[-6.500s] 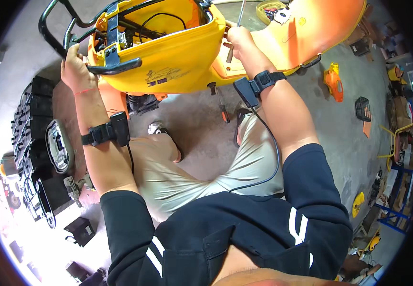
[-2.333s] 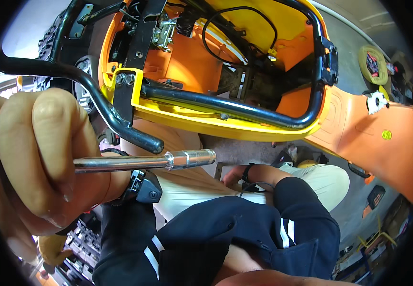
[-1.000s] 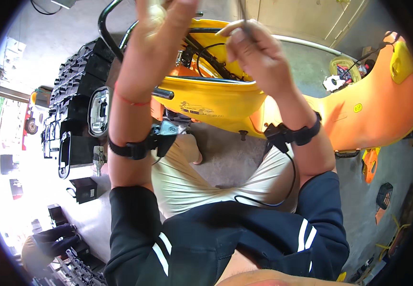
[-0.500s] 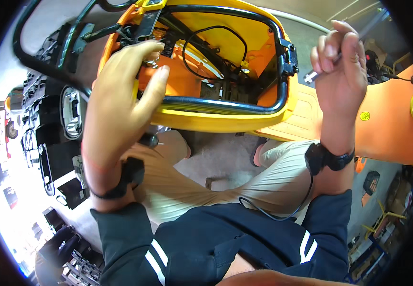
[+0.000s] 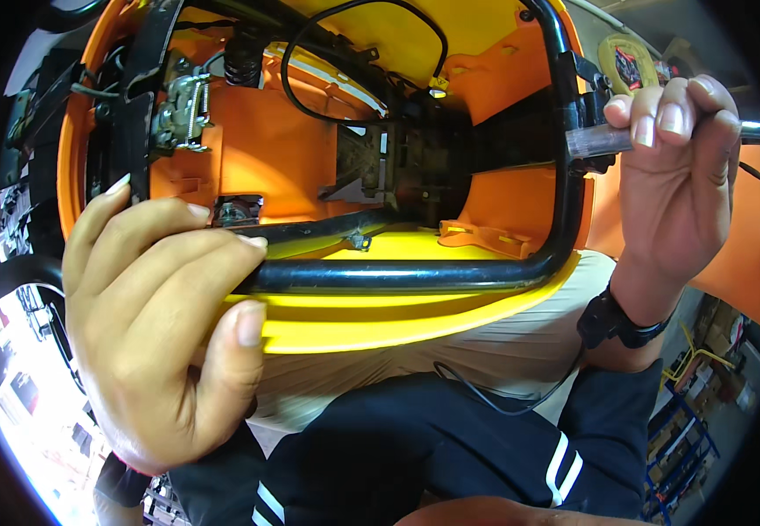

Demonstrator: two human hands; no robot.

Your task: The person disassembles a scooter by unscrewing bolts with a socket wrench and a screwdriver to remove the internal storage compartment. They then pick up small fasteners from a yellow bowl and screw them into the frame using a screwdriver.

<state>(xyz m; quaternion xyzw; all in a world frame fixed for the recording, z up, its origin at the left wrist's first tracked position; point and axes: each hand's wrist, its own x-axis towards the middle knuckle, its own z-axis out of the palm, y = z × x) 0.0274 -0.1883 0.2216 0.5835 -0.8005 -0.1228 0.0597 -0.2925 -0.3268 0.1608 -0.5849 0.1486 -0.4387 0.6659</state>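
My left hand (image 5: 156, 307) lies over the near left corner of a black tubular frame (image 5: 406, 275). Its fingers are stretched and apart, with the thumb over the yellow rim (image 5: 388, 335). The frame borders an open compartment with orange and yellow inner panels (image 5: 274, 149). At the frame's right side, my right hand (image 5: 674, 158) is closed round a rod-shaped metal tool (image 5: 602, 142) with a socket-like end. That end points left, by a black hinge-like bracket (image 5: 583, 79); whether they touch, I cannot tell. The tool's middle is hidden by my fingers.
A latch mechanism with springs (image 5: 185, 110) sits at the compartment's left. A black cable (image 5: 288, 74) loops across the opening. Orange bodywork (image 5: 735, 254) stands beyond my right hand, and a blue shelf rack (image 5: 674, 465) at the lower right. Black parts (image 5: 33, 175) crowd the left.
The compartment now appears closer and larger. My left hand has moved down and left onto the frame's corner. My right hand has brought the tool level, its end near the bracket.
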